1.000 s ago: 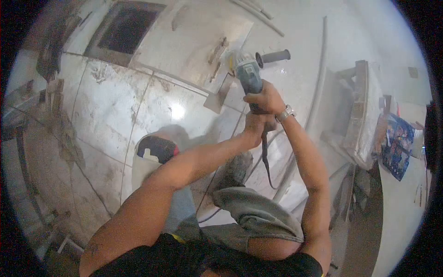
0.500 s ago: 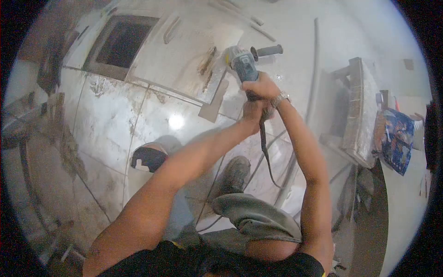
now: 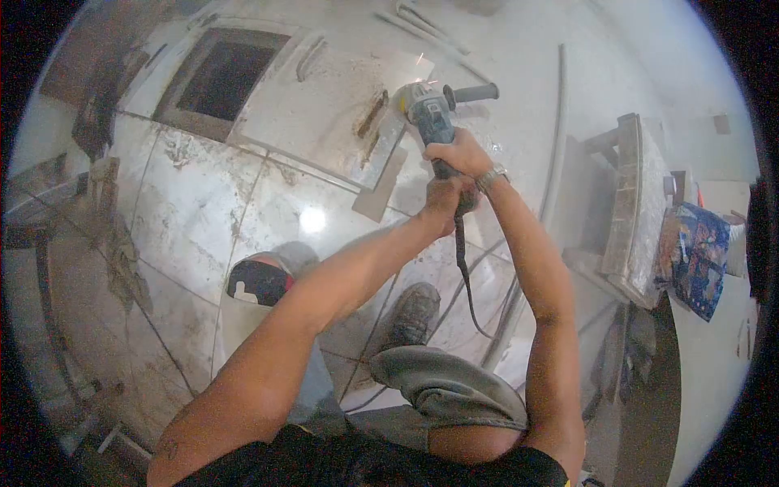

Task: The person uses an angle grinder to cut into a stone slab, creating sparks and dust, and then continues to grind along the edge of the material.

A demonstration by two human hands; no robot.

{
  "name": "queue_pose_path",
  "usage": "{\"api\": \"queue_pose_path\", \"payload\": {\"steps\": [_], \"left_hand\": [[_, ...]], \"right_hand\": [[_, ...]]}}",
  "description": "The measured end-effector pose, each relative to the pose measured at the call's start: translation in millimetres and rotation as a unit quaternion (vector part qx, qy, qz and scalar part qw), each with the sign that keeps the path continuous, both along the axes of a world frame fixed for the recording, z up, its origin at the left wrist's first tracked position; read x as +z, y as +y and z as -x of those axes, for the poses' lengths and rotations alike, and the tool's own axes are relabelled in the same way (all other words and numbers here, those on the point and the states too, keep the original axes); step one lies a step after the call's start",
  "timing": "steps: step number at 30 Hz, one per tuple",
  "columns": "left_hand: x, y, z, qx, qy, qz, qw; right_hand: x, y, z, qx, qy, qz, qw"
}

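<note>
An angle grinder (image 3: 432, 120) with a grey body, a yellowish guard and a side handle (image 3: 476, 92) is gripped in both of my hands. My right hand (image 3: 462, 154), with a watch (image 3: 493, 175) at its wrist, wraps round the middle of the body. Behind it, my left hand (image 3: 445, 201) is closed round the rear end, where the power cord (image 3: 464, 260) comes out and hangs down. The grinder's head is at the right edge of a large pale tile (image 3: 324, 105) with a brown-stained slot in it. Dust hides the disc and where it touches.
A dark square opening (image 3: 225, 79) lies at the upper left of the dirty tiled floor. My shoes (image 3: 412, 312) are below the grinder. On the right stand a dusty wooden bench (image 3: 629, 211) and a blue patterned bag (image 3: 696, 256). A long pipe (image 3: 560, 122) lies beyond the grinder.
The view has shifted slightly, so the surroundings sit a little lower. Both hands keep their hold on the grinder, which stays at the tile's edge.
</note>
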State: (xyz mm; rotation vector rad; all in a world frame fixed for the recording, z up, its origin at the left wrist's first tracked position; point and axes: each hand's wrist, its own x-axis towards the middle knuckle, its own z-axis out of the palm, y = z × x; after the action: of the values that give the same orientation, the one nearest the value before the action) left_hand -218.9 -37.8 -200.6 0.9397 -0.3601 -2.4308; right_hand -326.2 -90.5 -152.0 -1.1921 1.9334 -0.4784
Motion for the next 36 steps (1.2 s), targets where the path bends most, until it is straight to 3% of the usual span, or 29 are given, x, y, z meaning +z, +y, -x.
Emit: {"api": "queue_pose_path", "payload": {"steps": [2, 5, 9, 14, 18, 20, 23, 26, 32, 36], "left_hand": [[-18, -8, 2, -0.055, 0.041, 0.082, 0.994], [-14, -16, 4, -0.042, 0.058, 0.018, 0.997], [-9, -26, 3, -0.055, 0.047, 0.034, 0.997], [-2, -26, 4, -0.047, 0.07, -0.007, 0.996], [11, -16, 0, -0.033, 0.042, 0.002, 0.999], [9, -20, -1, -0.028, 0.086, 0.004, 0.996], [8, -34, 12, -0.028, 0.065, -0.01, 0.997], [13, -47, 19, -0.033, 0.054, -0.02, 0.998], [5, -74, 25, -0.082, 0.083, 0.029, 0.993], [17, -67, 21, -0.052, 0.039, 0.017, 0.998]], "right_hand": [[1, -4, 0, -0.023, 0.01, 0.018, 1.0], [13, -10, -3, -0.025, 0.017, 0.017, 0.999], [15, -15, -4, -0.028, 0.022, 0.045, 0.998], [13, -17, 3, -0.043, 0.041, -0.001, 0.998], [27, -13, -5, 0.006, 0.039, -0.003, 0.999], [33, -13, -8, -0.003, 0.027, 0.005, 1.0], [-9, -32, 25, -0.027, 0.053, -0.022, 0.998], [14, -40, 19, -0.041, 0.035, -0.042, 0.998], [1, -61, 34, -0.053, 0.038, -0.015, 0.998], [22, -52, 17, -0.036, 0.028, 0.02, 0.999]]}}
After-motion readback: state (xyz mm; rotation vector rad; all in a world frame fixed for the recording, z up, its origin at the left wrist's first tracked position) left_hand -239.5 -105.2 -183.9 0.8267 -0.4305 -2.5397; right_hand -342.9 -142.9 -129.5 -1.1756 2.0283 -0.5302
